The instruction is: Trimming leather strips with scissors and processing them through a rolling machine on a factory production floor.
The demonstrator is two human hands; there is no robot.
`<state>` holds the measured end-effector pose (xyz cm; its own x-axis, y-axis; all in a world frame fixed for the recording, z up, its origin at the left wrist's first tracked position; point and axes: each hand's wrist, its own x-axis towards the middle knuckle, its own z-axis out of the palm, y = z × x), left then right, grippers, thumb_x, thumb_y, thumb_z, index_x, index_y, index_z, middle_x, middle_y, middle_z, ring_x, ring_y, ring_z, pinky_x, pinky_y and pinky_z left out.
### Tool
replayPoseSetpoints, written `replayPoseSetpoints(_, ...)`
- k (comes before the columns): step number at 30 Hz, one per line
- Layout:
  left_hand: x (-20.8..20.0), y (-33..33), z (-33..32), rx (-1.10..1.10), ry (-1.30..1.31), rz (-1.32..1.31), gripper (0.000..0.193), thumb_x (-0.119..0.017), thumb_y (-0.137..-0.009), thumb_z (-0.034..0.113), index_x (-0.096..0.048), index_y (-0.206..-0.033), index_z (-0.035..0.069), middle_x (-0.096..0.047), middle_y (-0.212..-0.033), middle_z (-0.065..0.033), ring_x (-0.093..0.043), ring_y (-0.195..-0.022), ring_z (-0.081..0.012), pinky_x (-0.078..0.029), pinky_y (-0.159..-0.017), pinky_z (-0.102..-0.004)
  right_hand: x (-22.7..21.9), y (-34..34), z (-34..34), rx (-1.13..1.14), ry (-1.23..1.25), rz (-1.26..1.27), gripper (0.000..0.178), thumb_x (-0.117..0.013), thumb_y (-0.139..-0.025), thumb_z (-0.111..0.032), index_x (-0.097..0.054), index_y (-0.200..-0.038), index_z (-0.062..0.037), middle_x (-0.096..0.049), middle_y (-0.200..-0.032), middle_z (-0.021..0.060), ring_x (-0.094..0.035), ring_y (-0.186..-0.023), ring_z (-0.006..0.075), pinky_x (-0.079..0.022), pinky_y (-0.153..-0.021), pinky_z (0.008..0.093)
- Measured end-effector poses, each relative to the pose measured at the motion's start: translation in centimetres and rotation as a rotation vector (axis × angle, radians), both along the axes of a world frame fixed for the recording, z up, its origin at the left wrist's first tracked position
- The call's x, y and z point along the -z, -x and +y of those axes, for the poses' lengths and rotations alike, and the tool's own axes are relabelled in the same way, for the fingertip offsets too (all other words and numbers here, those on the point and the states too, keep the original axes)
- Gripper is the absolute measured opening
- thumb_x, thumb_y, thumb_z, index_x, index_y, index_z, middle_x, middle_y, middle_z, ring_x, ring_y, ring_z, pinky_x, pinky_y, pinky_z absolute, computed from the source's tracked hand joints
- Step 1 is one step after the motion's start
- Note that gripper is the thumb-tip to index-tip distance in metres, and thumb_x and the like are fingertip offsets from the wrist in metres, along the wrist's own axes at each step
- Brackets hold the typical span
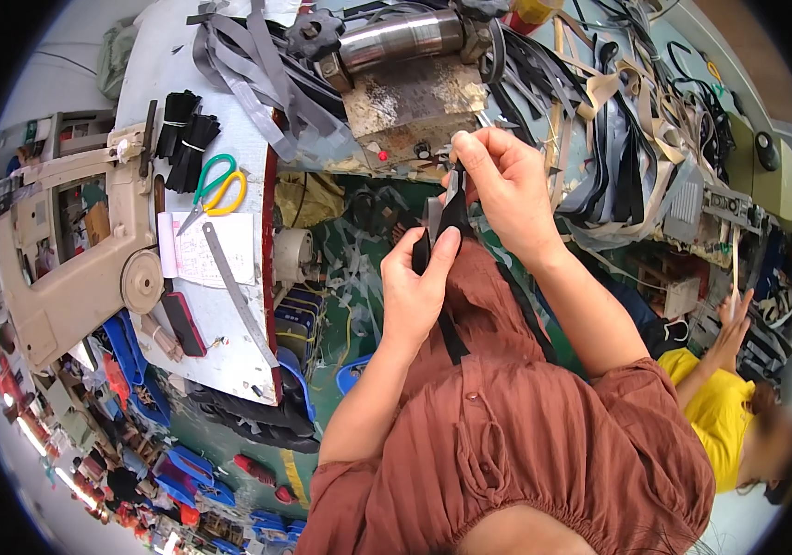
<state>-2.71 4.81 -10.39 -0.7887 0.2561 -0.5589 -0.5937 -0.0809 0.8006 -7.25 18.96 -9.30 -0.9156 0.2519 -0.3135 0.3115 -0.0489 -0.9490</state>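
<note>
While the left hand (417, 289) pinches a black strip (456, 196), the right hand (511, 188) pinches it farther out.

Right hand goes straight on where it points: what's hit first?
Likely the worn metal plate of the machine, below the shiny cylinder in the picture; depth between it and the right hand is unclear from this view.

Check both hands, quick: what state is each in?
Left hand: closed, holding a black strip between thumb and fingers.
Right hand: closed, pinching the black strip's upper end.
</note>
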Motion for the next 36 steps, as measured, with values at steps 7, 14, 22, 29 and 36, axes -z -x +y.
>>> replayPoseSetpoints(7, 1.4, 3.9, 2.1, -0.136, -0.082, -0.089, 0.037, -0.049, -0.095, 0.033, -0.059, -0.099, -0.002, -0.062, -0.069, -0.0088, -0.029, -0.036, -0.0018, -0.019, -0.035, -0.0195, 0.5, 1.9, 1.3, 0.061, 0.134, 0.054, 0.031, -0.06, -0.09, -0.022, -0.056, -0.108, 0.0021, -0.065, -0.093, 0.0092, -0.064, -0.076, 0.013, -0.05, -0.066, 0.0235)
replayPoseSetpoints(14, 4.0, 10.5, 4.4, -0.241, -0.088, -0.082, 0.045, -0.051, -0.093, 0.041, -0.06, -0.095, -0.003, -0.06, -0.067, -0.0072, -0.033, -0.037, -0.0037, -0.021, -0.035, -0.0216, 2.2, 0.7, 3.9, 0.031, 0.106, -0.036, 0.024, -0.058, -0.09, -0.019, -0.059, -0.103, 0.0009, -0.066, -0.086, 0.0087, -0.063, -0.07, 0.0114, -0.049, -0.063, 0.0223)
replayPoseSetpoints(22, 5.4, 1.4, 3.3, -0.183, -0.042, -0.092, 0.034, -0.049, -0.096, 0.031, -0.06, -0.095, -0.001, -0.06, -0.068, -0.0047, -0.034, -0.038, -0.0027, -0.024, -0.035, -0.0197, 1.8, 4.5, 7.6, 0.093, -0.083, 0.111, 0.022, -0.058, -0.09, -0.018, -0.062, -0.099, 0.0007, -0.064, -0.08, 0.0053, -0.059, -0.071, 0.0092, -0.046, -0.068, 0.0224)
replayPoseSetpoints(29, 4.9, -0.7, 3.1, -0.209, -0.135, -0.205, 0.032, -0.046, -0.097, 0.028, -0.059, -0.097, -0.002, -0.061, -0.072, -0.0074, -0.035, -0.039, -0.0032, -0.025, -0.036, -0.0188, 3.1, 16.3, 10.6, -0.121, -0.256, 0.267, 0.039, -0.06, -0.088, -0.034, -0.064, -0.106, 0.0006, -0.064, -0.096, 0.0059, -0.057, -0.088, 0.0112, -0.044, -0.079, 0.025)
replayPoseSetpoints(36, 4.9, 5.0, 4.4, -0.27, -0.144, -0.075, 0.03, -0.045, -0.098, 0.026, -0.057, -0.099, -0.001, -0.061, -0.073, -0.0061, -0.035, -0.041, -0.0026, -0.025, -0.038, -0.0177, 5.4, 25.3, 10.8, -1.09, -0.503, -0.276, 0.086, -0.054, -0.072, -0.074, -0.063, -0.11, 0.0023, -0.057, -0.117, 0.0211, -0.055, -0.109, 0.0288, -0.042, -0.092, 0.0359)
